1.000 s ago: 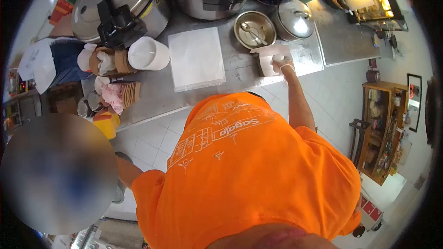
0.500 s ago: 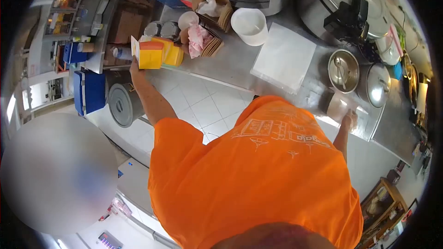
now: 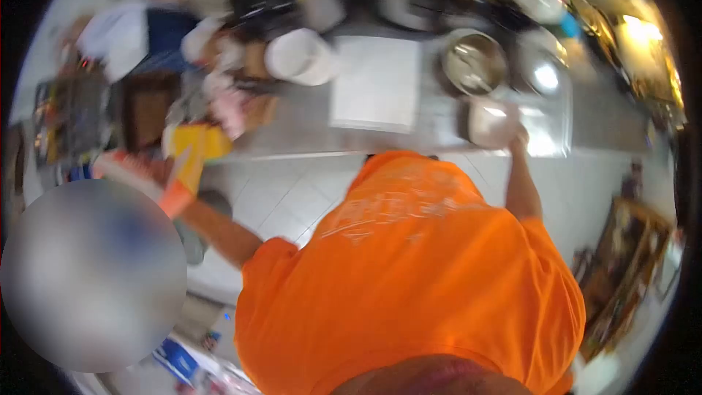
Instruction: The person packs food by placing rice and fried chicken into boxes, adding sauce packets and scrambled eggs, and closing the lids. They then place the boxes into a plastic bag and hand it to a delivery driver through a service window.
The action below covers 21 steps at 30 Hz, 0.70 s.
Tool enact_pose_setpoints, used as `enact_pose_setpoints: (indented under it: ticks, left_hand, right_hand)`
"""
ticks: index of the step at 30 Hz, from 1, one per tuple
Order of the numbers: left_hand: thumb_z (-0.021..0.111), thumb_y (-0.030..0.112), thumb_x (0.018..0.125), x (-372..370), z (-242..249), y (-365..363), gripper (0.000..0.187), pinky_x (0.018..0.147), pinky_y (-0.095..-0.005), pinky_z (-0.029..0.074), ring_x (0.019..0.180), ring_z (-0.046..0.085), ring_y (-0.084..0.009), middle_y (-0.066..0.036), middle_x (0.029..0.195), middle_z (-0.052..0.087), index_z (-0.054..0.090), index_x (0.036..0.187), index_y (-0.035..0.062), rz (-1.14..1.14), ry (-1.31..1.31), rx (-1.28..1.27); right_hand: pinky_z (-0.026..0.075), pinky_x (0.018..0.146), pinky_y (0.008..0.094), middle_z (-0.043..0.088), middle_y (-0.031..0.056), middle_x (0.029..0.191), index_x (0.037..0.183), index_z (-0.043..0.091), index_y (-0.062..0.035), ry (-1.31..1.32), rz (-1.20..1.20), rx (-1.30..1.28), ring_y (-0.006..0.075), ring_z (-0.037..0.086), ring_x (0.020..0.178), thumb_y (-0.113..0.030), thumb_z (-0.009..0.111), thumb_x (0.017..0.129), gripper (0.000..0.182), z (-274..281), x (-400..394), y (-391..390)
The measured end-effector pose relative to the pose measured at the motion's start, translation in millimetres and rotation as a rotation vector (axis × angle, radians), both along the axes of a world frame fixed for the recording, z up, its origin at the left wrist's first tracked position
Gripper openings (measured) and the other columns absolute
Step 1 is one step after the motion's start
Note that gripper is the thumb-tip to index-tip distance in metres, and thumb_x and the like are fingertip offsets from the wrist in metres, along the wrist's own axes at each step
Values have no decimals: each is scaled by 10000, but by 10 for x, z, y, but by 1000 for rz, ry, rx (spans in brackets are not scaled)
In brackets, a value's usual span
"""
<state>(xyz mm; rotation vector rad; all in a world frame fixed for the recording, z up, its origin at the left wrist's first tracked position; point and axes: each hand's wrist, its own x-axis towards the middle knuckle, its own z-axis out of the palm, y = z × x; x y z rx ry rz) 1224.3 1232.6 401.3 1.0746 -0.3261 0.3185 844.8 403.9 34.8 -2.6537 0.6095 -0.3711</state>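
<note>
My left hand (image 3: 183, 207) is at the far left, mostly hidden by a yellow and orange carton (image 3: 189, 170) that it grips. A smeared pinkish shape beside the carton cannot be made out. At the right, my right hand (image 3: 518, 137) is against the edge of a pale, see-through item (image 3: 490, 123) on the steel counter (image 3: 292, 128); motion blur hides its fingers. White sheets (image 3: 375, 84) lie on the counter between my hands. More yellow cartons (image 3: 212, 141) sit near my left hand.
A white tub (image 3: 300, 57) stands left of the sheets. A metal bowl with a utensil (image 3: 475, 63) and a lidded pot (image 3: 540, 62) are at the right. Large pots (image 3: 318, 0) line the back. A person with a blurred-out head (image 3: 93, 276) is close at the left.
The view has turned, shifting the counter leftward. My left hand and the carton are lower and further left, and the carton is tilted. My right hand stays by the see-through item.
</note>
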Motion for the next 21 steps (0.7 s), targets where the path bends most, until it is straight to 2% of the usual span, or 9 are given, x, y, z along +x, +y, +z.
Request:
enact_pose_setpoints:
  ticks: [1,2,3,5,9,10,13,14,21]
  left_hand:
    - [546,246,903,-93,94,-425,201,832,-341,401,863,526,-189,-53,913,542,546,1010,76,-174,-39,-68]
    - [541,250,905,-180,184,-858,190,841,-341,390,859,517,-186,-49,897,535,547,994,82,-343,-62,-122]
    - [536,254,908,-262,218,-1304,181,851,-341,379,856,508,-183,-44,880,529,547,978,88,-497,-66,-164]
    - [527,262,914,-481,356,-2136,167,869,-341,356,849,489,-177,-35,847,516,549,946,100,-746,-58,-201]
    - [509,279,925,-897,425,-3576,166,905,-341,312,835,452,-164,-16,781,490,552,882,124,-1088,25,-184]
    - [504,283,927,-992,421,-3857,171,915,-341,301,832,443,-161,-12,765,484,553,867,130,-1167,18,-162]
    - [568,258,863,-976,164,-4661,227,965,-374,230,935,407,-212,-33,788,459,483,680,154,-1435,-302,119]
    - [618,236,777,-1472,268,-5008,243,966,-382,264,950,433,-224,-79,821,444,485,600,137,-1287,-86,146]
    - [598,146,763,-3307,283,-7027,115,899,-351,372,989,472,-258,-101,934,460,517,703,93,-1942,115,460]
  right_hand:
    - [490,761,421,658,150,919,883,651,-52,-183,38,-153,329,615,858,-81,547,752,170,-195,-63,-52]
    - [467,866,399,647,160,1014,955,655,-26,-261,-328,20,309,604,986,-148,606,724,265,-651,-129,-48]
    - [483,880,378,643,178,1045,1033,625,-24,-116,-235,-170,322,609,1001,-61,471,794,287,120,29,263]
    - [492,803,358,659,192,960,1029,619,-18,-169,-481,354,337,631,931,-6,467,770,301,1181,386,773]
    - [485,692,401,637,210,895,921,621,-48,-132,-552,16,373,619,844,-23,469,795,199,1444,3,741]
    - [477,688,424,631,214,876,896,611,-43,-204,-698,244,393,606,837,-35,474,796,169,1600,-176,739]
    - [450,699,479,598,237,842,837,546,-40,-65,-802,70,435,568,818,-124,507,844,93,1502,-1035,354]
    - [456,750,478,608,236,891,865,576,-47,-21,-862,133,429,572,877,-141,530,828,111,1541,-1392,189]
    - [479,770,463,622,250,914,882,624,-37,-43,-1149,177,424,591,914,-175,554,836,161,2167,-3311,-724]
